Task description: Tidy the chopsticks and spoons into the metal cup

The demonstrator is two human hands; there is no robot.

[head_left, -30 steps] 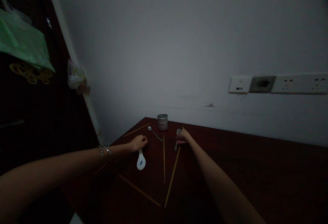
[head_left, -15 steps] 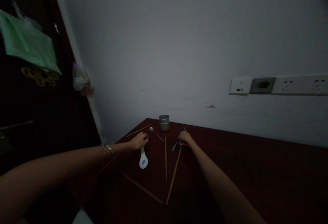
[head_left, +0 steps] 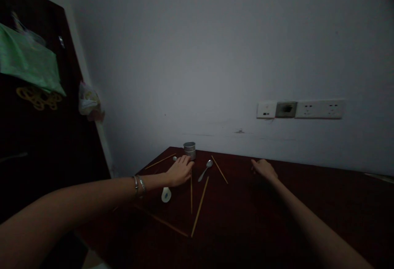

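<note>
Dark table (head_left: 240, 207) strewn with chopsticks (head_left: 200, 206), spoons (head_left: 209, 164); metal cup (head_left: 189, 150) partly hidden by left hand (head_left: 180, 172); right hand (head_left: 264, 169) held apart; neither grip can be told.

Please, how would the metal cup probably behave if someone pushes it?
The metal cup is probably stiff, since its wall looks like grey metal. It may be light for its size, as its rim seems thin. Pushed near the rim, it could tip, because it stands upright.

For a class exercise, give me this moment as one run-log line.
Left hand: palm down, near cup | Right hand: on or over table, grip unclear | White spoon: partly hidden
</note>
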